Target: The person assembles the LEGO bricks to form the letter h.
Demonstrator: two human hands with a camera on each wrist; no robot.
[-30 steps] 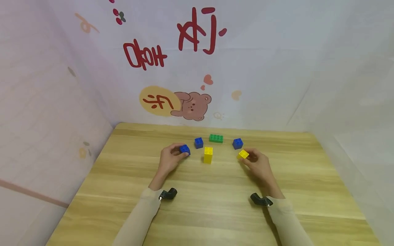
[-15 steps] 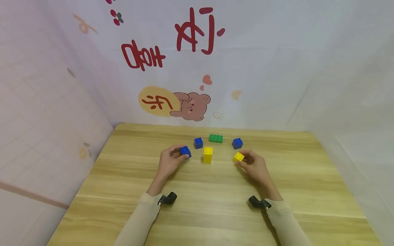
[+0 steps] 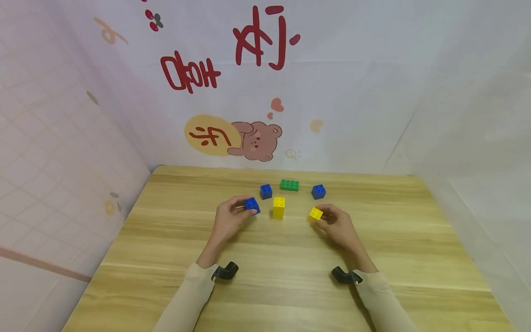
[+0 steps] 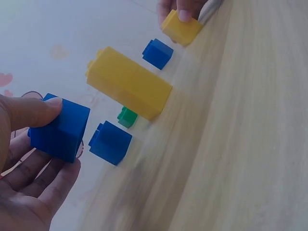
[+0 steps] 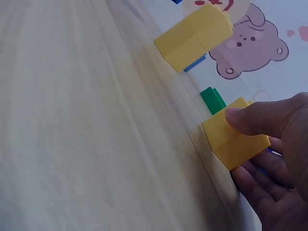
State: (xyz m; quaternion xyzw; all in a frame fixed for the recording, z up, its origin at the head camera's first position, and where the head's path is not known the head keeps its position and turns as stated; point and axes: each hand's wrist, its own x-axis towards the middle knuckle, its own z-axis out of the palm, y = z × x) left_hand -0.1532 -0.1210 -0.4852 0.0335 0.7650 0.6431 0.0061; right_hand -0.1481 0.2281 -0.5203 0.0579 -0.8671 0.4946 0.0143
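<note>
My left hand (image 3: 227,221) pinches a blue toy building block (image 3: 251,204) between thumb and fingers. In the left wrist view this blue block (image 4: 62,127) is raised off the table. A yellow building block (image 3: 315,214) is pinched by my right hand (image 3: 339,227), low over the tabletop; whether it touches cannot be told. Between the hands a tall yellow tower (image 3: 279,208) stands upright, apart from both. A seam crosses this tower (image 5: 195,36) in the right wrist view, like two stacked blocks.
Behind the tower lie a blue block (image 3: 266,192), a long green block (image 3: 289,185) and, farther right, another blue block (image 3: 318,192). The wooden table (image 3: 282,286) meets a printed white backdrop (image 3: 352,92) at its far edge.
My right hand has moved left with the yellow block, towards the tower. My left hand has shifted the blue block slightly right and nearer. The tower and the other blocks stay put.
</note>
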